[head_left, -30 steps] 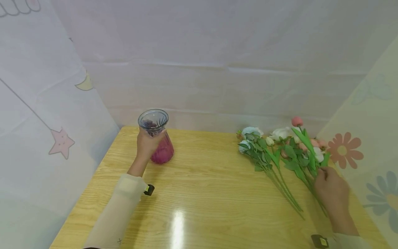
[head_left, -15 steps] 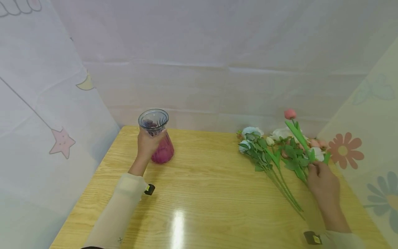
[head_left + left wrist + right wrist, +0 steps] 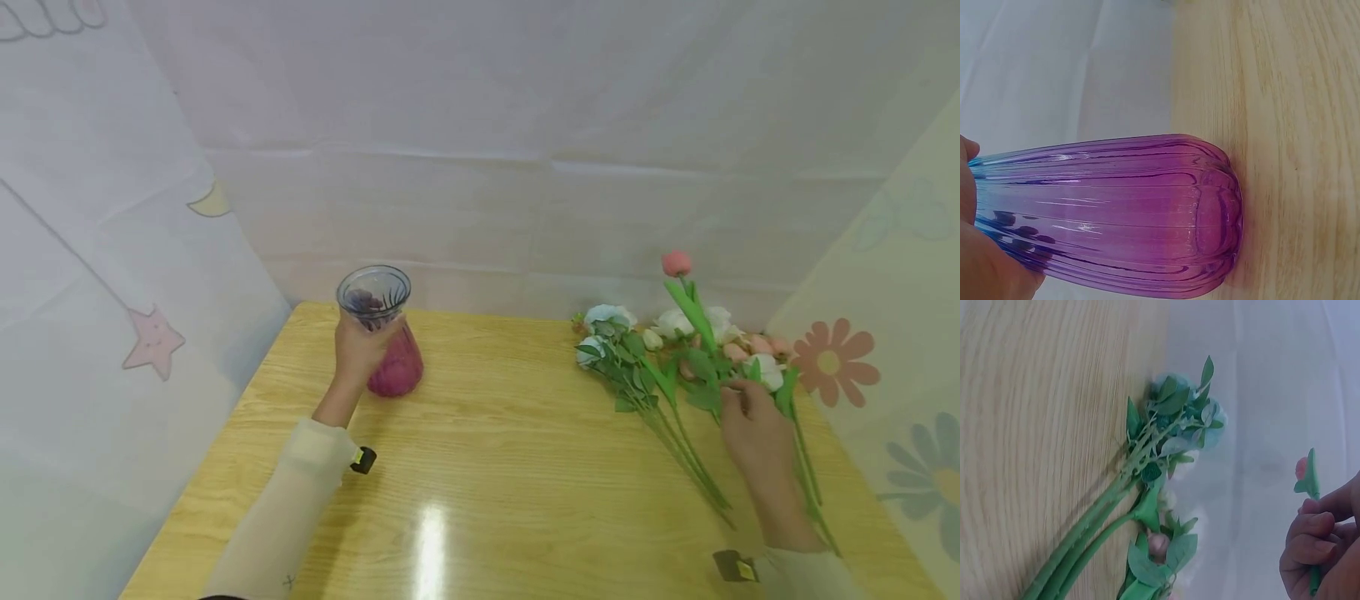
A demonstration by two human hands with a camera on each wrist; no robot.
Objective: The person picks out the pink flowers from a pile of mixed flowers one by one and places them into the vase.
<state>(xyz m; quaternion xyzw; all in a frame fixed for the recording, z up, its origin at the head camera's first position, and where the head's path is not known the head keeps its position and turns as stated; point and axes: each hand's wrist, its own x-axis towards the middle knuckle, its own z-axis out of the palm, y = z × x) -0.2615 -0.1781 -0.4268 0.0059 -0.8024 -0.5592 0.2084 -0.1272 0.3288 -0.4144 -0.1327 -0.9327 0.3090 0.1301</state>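
My left hand [image 3: 358, 354] grips the neck of a ribbed glass vase [image 3: 397, 371], blue at the rim and purple-pink below. The vase stands upright at the left of the table; in the left wrist view its purple body [image 3: 1129, 212] meets the wood. At the right, my right hand [image 3: 759, 433] holds a pink tulip [image 3: 677, 264] by its green stem, bloom up, above other flowers. The right wrist view shows curled fingers [image 3: 1310, 547] around that stem; much of the stem is hidden in the hand.
Pale blue flowers [image 3: 609, 317] and a white tulip [image 3: 651, 340] lie left of my right hand, stems toward the front. White and peach flowers [image 3: 763, 371] lie beneath and beyond it. A pale cloth [image 3: 480, 217] hangs behind the wooden table [image 3: 525, 467].
My right hand has lifted the pink tulip up and to the left, off the flowers at the right. The left hand keeps its grip on the vase, which has hardly moved.
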